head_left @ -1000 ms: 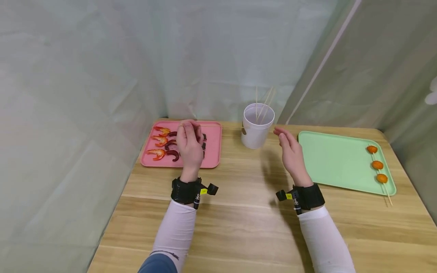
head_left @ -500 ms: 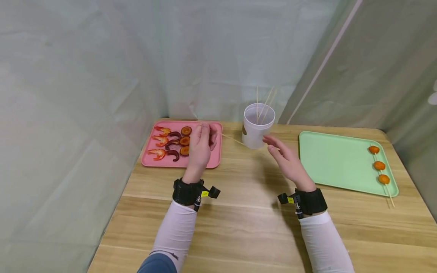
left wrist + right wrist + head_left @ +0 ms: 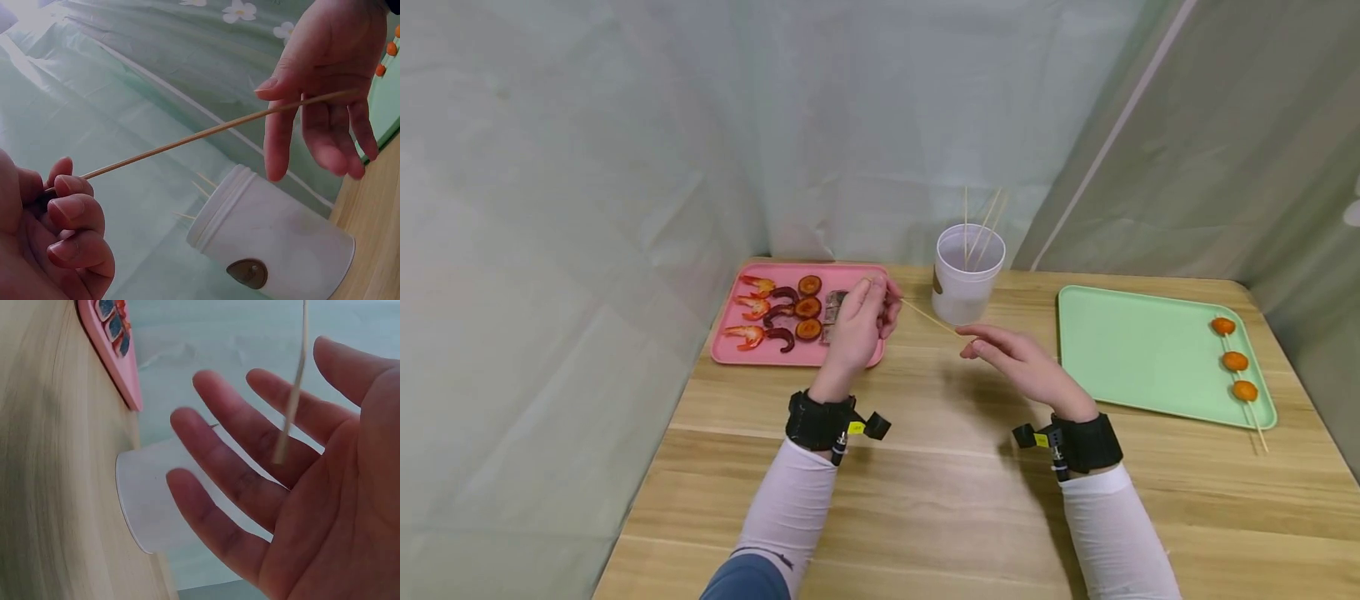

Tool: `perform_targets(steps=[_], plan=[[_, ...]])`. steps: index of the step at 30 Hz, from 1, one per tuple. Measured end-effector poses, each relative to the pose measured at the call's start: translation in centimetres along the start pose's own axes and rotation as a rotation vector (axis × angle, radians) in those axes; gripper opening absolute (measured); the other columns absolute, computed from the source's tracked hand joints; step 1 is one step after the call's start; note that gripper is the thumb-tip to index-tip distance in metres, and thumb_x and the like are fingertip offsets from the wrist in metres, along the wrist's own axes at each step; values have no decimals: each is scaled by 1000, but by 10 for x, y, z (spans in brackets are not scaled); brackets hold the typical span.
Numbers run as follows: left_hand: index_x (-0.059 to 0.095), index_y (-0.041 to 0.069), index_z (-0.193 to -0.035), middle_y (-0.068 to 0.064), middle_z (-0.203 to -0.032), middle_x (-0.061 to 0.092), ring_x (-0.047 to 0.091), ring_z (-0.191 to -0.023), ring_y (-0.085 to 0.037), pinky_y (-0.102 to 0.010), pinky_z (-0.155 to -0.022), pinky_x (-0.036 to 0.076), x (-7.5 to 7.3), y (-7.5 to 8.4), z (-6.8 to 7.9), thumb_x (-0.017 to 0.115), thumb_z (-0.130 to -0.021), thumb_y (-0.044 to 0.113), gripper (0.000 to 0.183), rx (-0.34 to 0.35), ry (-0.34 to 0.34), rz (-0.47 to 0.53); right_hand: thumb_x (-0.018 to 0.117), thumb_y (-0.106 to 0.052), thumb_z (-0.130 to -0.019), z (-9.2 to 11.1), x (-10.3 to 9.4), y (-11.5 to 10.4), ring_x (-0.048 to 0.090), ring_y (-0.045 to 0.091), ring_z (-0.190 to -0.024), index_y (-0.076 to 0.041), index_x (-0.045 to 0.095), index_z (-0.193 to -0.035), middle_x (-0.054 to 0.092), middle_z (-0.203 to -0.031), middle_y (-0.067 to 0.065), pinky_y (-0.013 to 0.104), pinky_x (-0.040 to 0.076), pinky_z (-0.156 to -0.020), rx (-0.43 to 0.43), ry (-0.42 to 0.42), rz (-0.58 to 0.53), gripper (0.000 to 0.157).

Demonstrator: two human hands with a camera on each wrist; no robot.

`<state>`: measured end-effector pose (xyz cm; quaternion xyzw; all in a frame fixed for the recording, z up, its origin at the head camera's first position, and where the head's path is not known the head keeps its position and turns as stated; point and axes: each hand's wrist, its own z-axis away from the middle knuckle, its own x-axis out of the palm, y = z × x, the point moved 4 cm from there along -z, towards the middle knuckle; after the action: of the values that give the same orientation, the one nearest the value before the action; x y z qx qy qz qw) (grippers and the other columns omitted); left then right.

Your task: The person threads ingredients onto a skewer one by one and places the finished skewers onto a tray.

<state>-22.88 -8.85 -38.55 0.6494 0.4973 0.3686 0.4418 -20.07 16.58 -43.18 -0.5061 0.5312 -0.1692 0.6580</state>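
Note:
My left hand point(image 3: 859, 325), over the right part of the pink tray point(image 3: 850, 271), pinches a thin wooden skewer point(image 3: 928, 317) near one end. A small dark patch shows at those fingertips in the left wrist view; what it is I cannot tell. The skewer slants toward my right hand point(image 3: 1022, 358). In the right wrist view that hand's fingers point(image 3: 231, 412) are spread, and the skewer's free end lies between thumb and fingers without a grip. Lying on the pink tray are shrimp point(image 3: 748, 333), dark curled pieces point(image 3: 778, 336), round brown slices point(image 3: 808, 330) and grey pieces point(image 3: 833, 308).
A white bucket point(image 3: 966, 292) holding several skewers point(image 3: 966, 208) stands behind the hands. At the right, a green tray point(image 3: 1135, 350) carries a skewer with orange balls point(image 3: 1234, 361), its end jutting over the rim. A plastic curtain point(image 3: 880, 125) hangs behind the wooden table point(image 3: 925, 517).
My left hand has moved right with the skewer, uncovering the brown slices and grey pieces. My right hand has come left and lower, to the skewer's free end.

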Motion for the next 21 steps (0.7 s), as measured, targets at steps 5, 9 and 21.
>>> perform_targets(steps=[5, 9, 21], plan=[[56, 0, -108, -10, -81, 47, 39, -58, -18, -26, -52, 36, 2, 0, 1, 30, -120, 28, 40, -8, -18, 47, 50, -23, -116, 3, -2, -1, 68, 20, -91, -9, 64, -145, 70, -91, 6, 38, 54, -88, -6, 11, -3, 35], [56, 1, -109, -9, -81, 48, 39, -57, -18, -26, -51, 35, 3, 0, 1, 31, -120, 29, 39, -10, -29, 74, 50, -25, -116, 5, -6, -2, 57, 22, -79, -14, 70, -138, 61, -84, 3, 32, 47, -76, -9, 41, 11, 32], [59, 1, -112, -9, -81, 49, 41, -58, -19, -37, -51, 33, 3, -2, 2, 33, -119, 30, 40, -6, -45, 37, 47, -20, -117, 9, -12, -7, 56, 28, -94, -11, 76, -109, 71, -104, 4, 34, 47, -81, 5, 104, 21, 32]])
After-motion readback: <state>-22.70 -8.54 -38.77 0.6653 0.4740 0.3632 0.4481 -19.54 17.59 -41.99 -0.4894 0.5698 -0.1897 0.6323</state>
